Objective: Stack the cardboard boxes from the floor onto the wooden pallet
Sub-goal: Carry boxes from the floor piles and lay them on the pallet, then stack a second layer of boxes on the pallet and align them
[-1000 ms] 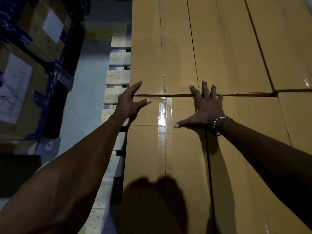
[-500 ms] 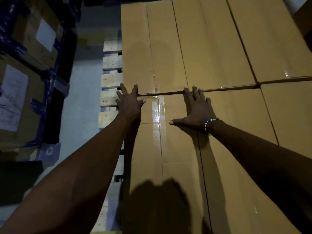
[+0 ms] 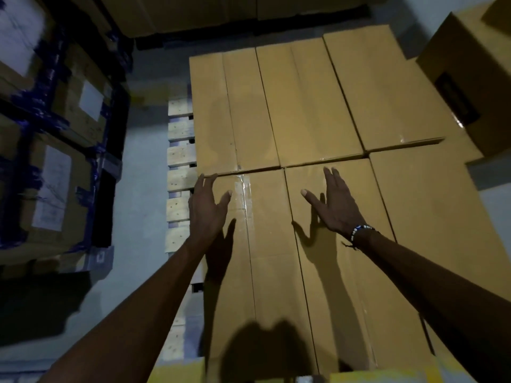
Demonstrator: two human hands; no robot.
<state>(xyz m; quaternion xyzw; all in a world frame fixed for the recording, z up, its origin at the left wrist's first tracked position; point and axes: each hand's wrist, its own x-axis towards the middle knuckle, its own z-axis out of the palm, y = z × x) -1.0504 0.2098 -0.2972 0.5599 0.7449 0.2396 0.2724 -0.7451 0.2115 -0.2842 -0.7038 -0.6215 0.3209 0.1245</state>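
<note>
Several long brown cardboard boxes lie flat side by side on the wooden pallet (image 3: 179, 156), whose slat ends stick out on the left. The nearest left box (image 3: 265, 272) has a shiny tape seam. My left hand (image 3: 206, 210) hovers over that box's far left corner, fingers spread and holding nothing. My right hand (image 3: 338, 203), with a beaded bracelet at the wrist, is lifted just above the neighbouring box (image 3: 340, 286), fingers apart, casting a shadow on the cardboard. A far row of boxes (image 3: 290, 106) butts against the near row.
Blue metal racking (image 3: 94, 161) with labelled cartons stands at the left, across a strip of grey floor (image 3: 146, 217). Another cardboard box (image 3: 464, 87) sits at the upper right. More stacked cartons (image 3: 193, 12) line the back. A yellow edge (image 3: 177, 371) shows at the bottom.
Both hands have lifted off the box top and pulled back slightly. The camera has drawn back, so more of the pallet, the floor and the right-hand box shows.
</note>
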